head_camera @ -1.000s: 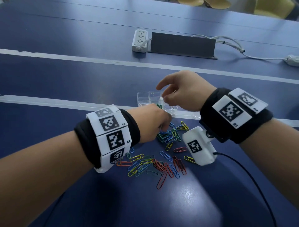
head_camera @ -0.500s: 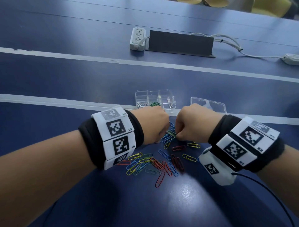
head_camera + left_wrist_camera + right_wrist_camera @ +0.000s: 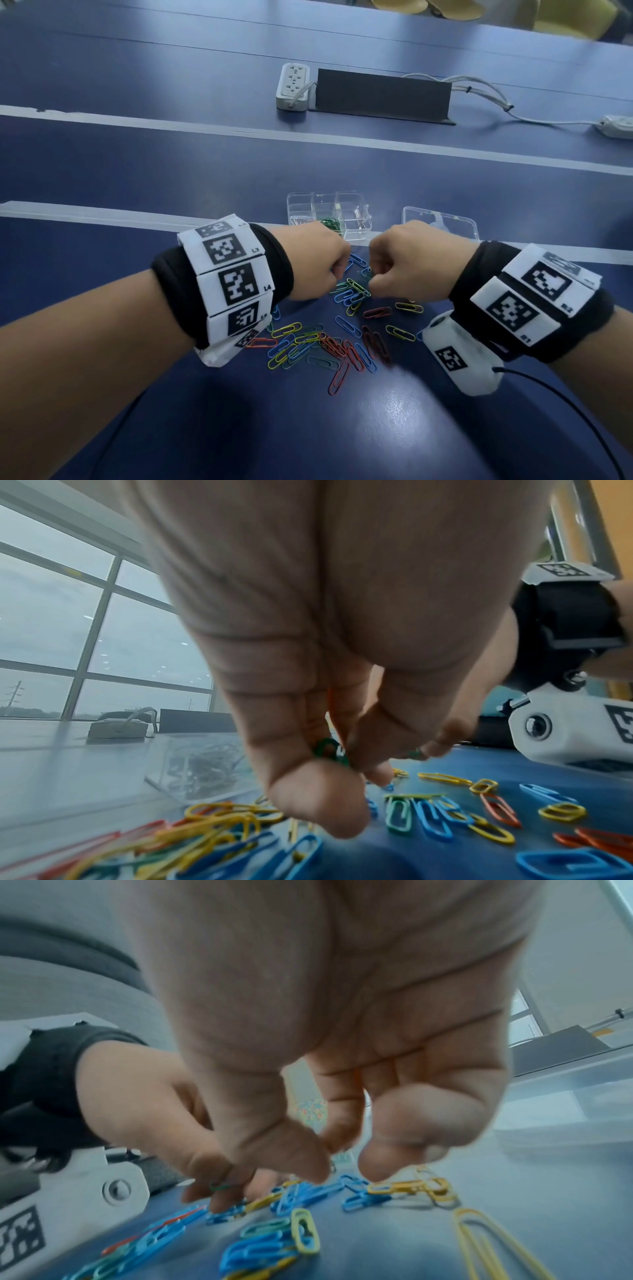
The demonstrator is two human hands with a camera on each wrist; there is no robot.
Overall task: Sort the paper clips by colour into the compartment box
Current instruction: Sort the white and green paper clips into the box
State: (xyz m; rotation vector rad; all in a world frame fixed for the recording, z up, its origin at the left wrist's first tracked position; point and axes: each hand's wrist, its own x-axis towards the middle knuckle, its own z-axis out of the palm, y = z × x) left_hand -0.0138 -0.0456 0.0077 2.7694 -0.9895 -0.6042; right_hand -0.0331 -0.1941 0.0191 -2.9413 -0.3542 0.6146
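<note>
Loose paper clips [image 3: 329,342] in blue, yellow, red and green lie in a pile on the blue table. Behind the pile stands the clear compartment box [image 3: 301,198], with green clips [image 3: 329,222] in one compartment and silver clips [image 3: 299,221] in the compartment left of it. Both hands hover curled over the far end of the pile, knuckles nearly touching. My left hand [image 3: 318,263] holds a green clip [image 3: 329,750] inside its curled fingers. The thumb and forefinger of my right hand [image 3: 400,267] pinch a greenish clip [image 3: 416,754] low over the pile.
The box's clear lid [image 3: 445,222] lies to the right of the box. Farther back are a white power strip [image 3: 293,87], a black block [image 3: 380,96] and white cables [image 3: 513,113]. A black cable [image 3: 565,411] trails from my right wrist camera.
My right hand came back from over the box to the pile beside my left hand, then held there. The left hand stayed over the pile.
</note>
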